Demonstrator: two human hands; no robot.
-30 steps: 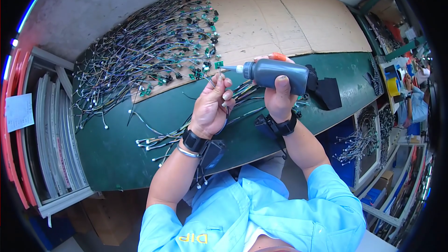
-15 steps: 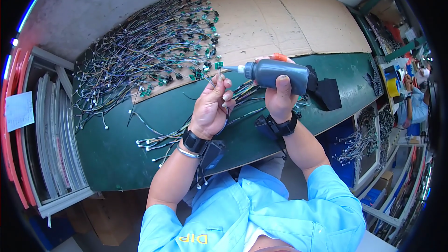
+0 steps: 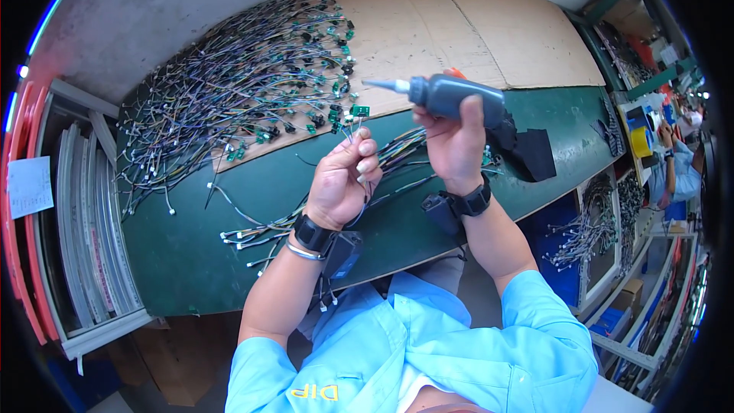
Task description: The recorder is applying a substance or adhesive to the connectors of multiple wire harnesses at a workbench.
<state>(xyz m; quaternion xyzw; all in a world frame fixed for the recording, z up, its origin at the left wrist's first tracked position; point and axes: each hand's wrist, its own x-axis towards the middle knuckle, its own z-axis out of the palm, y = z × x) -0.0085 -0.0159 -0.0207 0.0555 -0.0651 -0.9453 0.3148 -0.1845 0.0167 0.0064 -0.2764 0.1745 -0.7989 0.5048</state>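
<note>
We are in an electronics assembly workshop: a mass of thin wires with small green circuit boards spreads over cardboard on a long green desk. We also see a metal rack of flat panels at left, more cable bundles at right, and another person in blue beyond.

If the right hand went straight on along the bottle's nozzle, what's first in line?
Likely the right edge of the heap of wired boards; the bottle in the right hand aims its nozzle that way. Depth is unclear, so it might pass above.
</note>
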